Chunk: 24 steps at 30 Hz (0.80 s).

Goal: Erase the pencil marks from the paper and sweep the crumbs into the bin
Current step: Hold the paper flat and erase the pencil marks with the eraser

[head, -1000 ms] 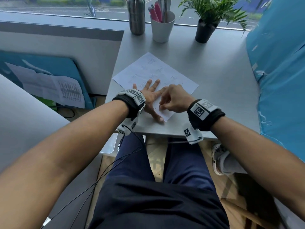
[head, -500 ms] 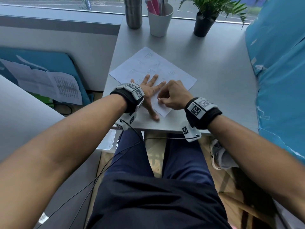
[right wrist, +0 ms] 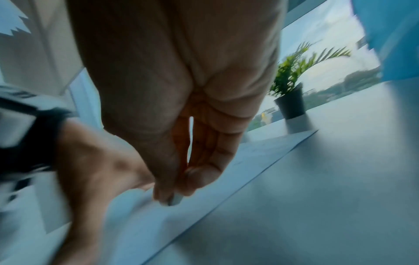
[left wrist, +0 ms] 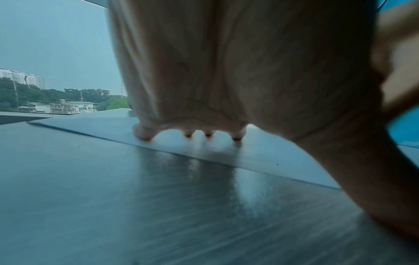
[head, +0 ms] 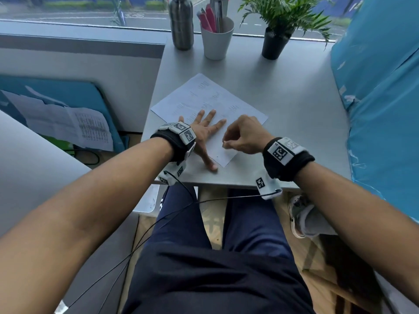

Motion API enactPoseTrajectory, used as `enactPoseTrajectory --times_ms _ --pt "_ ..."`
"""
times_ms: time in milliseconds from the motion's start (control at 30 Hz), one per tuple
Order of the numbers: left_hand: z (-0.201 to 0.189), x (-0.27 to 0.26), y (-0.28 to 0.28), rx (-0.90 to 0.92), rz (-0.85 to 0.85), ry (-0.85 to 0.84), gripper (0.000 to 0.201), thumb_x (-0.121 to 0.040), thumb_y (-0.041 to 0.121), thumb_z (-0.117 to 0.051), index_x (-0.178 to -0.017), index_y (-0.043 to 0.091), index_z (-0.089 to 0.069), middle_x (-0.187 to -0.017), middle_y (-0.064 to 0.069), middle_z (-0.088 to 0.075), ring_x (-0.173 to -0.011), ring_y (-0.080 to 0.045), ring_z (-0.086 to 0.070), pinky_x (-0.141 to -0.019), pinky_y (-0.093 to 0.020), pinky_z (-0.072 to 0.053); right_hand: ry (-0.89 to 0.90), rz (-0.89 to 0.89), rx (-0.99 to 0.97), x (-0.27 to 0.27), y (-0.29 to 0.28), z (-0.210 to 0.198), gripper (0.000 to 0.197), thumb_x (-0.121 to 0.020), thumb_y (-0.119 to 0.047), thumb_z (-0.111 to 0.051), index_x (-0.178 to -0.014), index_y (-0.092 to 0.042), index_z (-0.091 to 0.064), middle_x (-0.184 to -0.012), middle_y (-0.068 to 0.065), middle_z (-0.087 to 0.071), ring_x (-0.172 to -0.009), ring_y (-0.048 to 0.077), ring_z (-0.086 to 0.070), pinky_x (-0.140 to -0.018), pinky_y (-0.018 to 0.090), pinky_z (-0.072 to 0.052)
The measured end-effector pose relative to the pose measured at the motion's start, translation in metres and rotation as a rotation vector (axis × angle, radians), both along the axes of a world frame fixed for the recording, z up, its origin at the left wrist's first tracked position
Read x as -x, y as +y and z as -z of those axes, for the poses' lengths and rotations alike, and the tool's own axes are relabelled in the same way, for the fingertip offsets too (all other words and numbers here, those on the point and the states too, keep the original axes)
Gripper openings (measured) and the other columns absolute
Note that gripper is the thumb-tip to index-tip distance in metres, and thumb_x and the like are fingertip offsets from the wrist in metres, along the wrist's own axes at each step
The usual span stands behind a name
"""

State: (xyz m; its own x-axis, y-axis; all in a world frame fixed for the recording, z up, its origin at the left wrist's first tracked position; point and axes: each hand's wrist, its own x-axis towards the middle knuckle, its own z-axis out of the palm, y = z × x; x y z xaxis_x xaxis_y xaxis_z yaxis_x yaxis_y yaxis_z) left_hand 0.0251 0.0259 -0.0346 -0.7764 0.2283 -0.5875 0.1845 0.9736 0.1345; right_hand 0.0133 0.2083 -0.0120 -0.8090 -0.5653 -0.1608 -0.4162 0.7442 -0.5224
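bottle (head: 181, 23), pen cup (head: 217, 39), plant (head: 275, 30) behind paper (head: 204, 96)

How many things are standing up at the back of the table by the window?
3, in a row: a metal bottle on the left, a white cup of pens in the middle, a potted plant on the right.

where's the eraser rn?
Small pale eraser is pinched in the right hand's fingertips, over the white paper sheet's near corner, beside the flat left hand.
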Motion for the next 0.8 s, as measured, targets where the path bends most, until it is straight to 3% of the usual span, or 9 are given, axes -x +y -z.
enactPoseTrajectory --times_ms 100,167,267,367,500,600,700,800 --pt "0.002 0.0 -0.002 -0.016 -0.011 0.01 0.15 -0.031 0.091 -0.066 -0.142 0.051 0.026 -0.151 0.013 0.039 -0.141 -0.02 0.034 -0.102 -0.073 0.013 0.066 0.221 0.025 0.038 0.023 -0.004 0.007 -0.076 -0.021 -0.077 -0.082 -0.017 -0.075 -0.073 0.0 -0.071 -0.068 0.011 -0.061 -0.084 0.02 -0.042" --pt "0.006 -0.001 0.0 -0.011 -0.014 0.033 0.141 -0.039 0.094 -0.06 -0.144 0.05 0.023 -0.152 0.013 0.038 -0.142 -0.02 0.033 -0.102 -0.072 0.014 0.017 0.246 -0.052 0.051 0.035 0.003 0.006 -0.076 -0.021 -0.076 -0.081 -0.019 -0.074 -0.073 0.0 -0.07 -0.071 0.013 -0.062 -0.082 0.022 -0.047" --pt "0.013 0.0 0.001 -0.013 -0.031 0.057 0.121 -0.058 0.092 -0.051 -0.145 0.049 0.021 -0.153 0.014 0.036 -0.143 -0.019 0.03 -0.103 -0.071 0.014 -0.037 0.242 -0.086 0.057 0.041 0.012 0.006 -0.076 -0.027 -0.076 -0.082 -0.024 -0.074 -0.074 -0.002 -0.067 -0.076 0.014 -0.061 -0.079 0.02 -0.044" --pt "0.012 0.005 -0.008 -0.043 -0.015 0.072 0.086 -0.086 0.076 -0.035 -0.149 0.045 0.015 -0.157 0.012 0.028 -0.147 -0.019 0.021 -0.108 -0.071 0.007 -0.087 0.247 -0.09 0.06 0.042 0.01 0.009 -0.076 -0.029 -0.078 -0.083 -0.025 -0.075 -0.078 -0.003 -0.068 -0.076 0.013 -0.061 -0.075 0.02 -0.043" --pt "-0.002 0.007 -0.023 0.073 -0.111 0.241 0.067 -0.103 0.046 -0.027 -0.156 0.018 0.003 -0.163 -0.004 0.011 -0.15 -0.023 0.005 -0.116 -0.06 0.001 -0.118 0.258 -0.107 0.063 0.041 0.006 0.013 -0.073 -0.029 -0.08 -0.085 -0.026 -0.076 -0.078 -0.005 -0.069 -0.075 0.011 -0.061 -0.072 0.019 -0.041" --pt "-0.009 -0.017 -0.008 -0.073 0.165 0.294 0.068 -0.103 0.047 -0.028 -0.156 0.014 -0.002 -0.162 -0.003 0.011 -0.15 -0.018 0.008 -0.119 -0.046 0.005 -0.129 0.262 -0.133 0.064 0.038 0.002 0.013 -0.072 -0.029 -0.081 -0.084 -0.026 -0.077 -0.079 0.001 -0.073 -0.07 0.015 -0.066 -0.061 0.019 -0.048" --pt "-0.004 -0.05 0.01 -0.199 0.478 0.162 0.068 -0.101 0.049 -0.031 -0.156 0.02 -0.002 -0.162 0.003 0.011 -0.148 -0.014 0.011 -0.118 -0.04 0.007 -0.134 0.251 -0.153 0.061 0.035 -0.003 0.012 -0.071 -0.027 -0.081 -0.082 -0.024 -0.077 -0.08 0.006 -0.075 -0.061 0.016 -0.065 -0.059 0.023 -0.055" --pt "0.007 -0.057 0.001 -0.146 0.532 0.139 0.07 -0.099 0.056 -0.027 -0.156 0.028 0.003 -0.161 0.006 0.016 -0.148 -0.014 0.015 -0.117 -0.04 0.009 -0.124 0.257 -0.148 0.06 0.035 -0.003 0.012 -0.07 -0.028 -0.081 -0.081 -0.025 -0.077 -0.078 0.006 -0.075 -0.059 0.015 -0.064 -0.059 0.022 -0.055"
